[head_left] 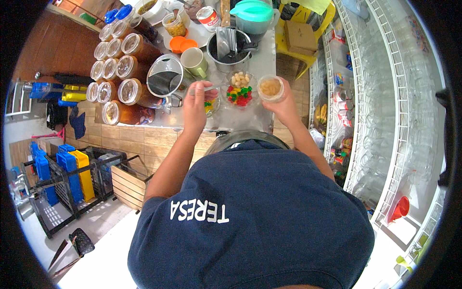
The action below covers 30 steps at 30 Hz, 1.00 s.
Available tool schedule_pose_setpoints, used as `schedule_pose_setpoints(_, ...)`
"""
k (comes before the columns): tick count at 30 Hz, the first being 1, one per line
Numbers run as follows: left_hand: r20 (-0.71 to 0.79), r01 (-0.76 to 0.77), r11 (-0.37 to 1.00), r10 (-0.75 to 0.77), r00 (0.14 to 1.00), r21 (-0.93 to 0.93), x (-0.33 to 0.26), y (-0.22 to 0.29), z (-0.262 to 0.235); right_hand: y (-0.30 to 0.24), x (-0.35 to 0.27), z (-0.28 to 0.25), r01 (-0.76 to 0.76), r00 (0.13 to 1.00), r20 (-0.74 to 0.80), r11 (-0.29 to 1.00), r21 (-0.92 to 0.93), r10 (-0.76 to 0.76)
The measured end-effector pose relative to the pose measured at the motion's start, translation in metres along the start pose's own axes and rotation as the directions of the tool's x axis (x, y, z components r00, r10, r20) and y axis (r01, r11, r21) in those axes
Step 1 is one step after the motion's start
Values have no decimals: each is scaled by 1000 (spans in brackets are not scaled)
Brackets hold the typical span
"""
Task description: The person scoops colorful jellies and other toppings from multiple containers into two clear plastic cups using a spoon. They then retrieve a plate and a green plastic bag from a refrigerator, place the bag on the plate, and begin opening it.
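My right hand (pixel 284 102) is closed around a clear plastic cup (pixel 271 88) with pale brown, chunky contents, held at the table's right edge. My left hand (pixel 198 99) has its fingers closed on a slim metal spoon (pixel 211 88) that points right; its tip is hard to make out. Between the hands stands a clear cup of red and green jelly cubes (pixel 239 96). Just behind it is a cup of pale beans (pixel 239 79). Partly hidden beside my left hand is a cup with yellow and green bits (pixel 209 107).
Stacked jars of brown liquid (pixel 132 91) fill the table's left. Behind my hands are a steel pitcher (pixel 165 76), a pale green mug (pixel 194 61), a metal pot with utensils (pixel 229 53) and a turquoise-lidded pitcher (pixel 252 21). Wire shelves (pixel 370 96) stand right.
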<state>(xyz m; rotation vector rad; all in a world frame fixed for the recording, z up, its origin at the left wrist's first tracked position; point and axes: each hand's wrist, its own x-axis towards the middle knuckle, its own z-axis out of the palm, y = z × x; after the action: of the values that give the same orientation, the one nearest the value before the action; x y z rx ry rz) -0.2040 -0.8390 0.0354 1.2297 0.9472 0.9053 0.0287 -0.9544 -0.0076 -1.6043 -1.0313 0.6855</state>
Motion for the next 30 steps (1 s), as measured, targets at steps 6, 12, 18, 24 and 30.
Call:
schedule_pose_setpoints(6,134,-147,844,90,987,516,5,-13,10,-5,-17,1,-95,994,50,993,-70,98)
schedule_pose_setpoints(12,185,-392,850,348,919,352,-20,38,-7,-27,-34,2,-160,963,191,973,-164,190)
schedule_pose_setpoints(18,781,-845,455,404,477,281,-35,50,-2,-49,-45,17,-199,916,355,980,-1,187)
schedule_pose_setpoints(24,760,-727,591,275,589,350,-41,41,-22,-63,-54,44,-184,924,363,973,138,123)
schedule_pose_setpoints(30,538,-411,840,176,824,355,-59,51,-53,-70,-51,66,-165,915,379,985,41,138)
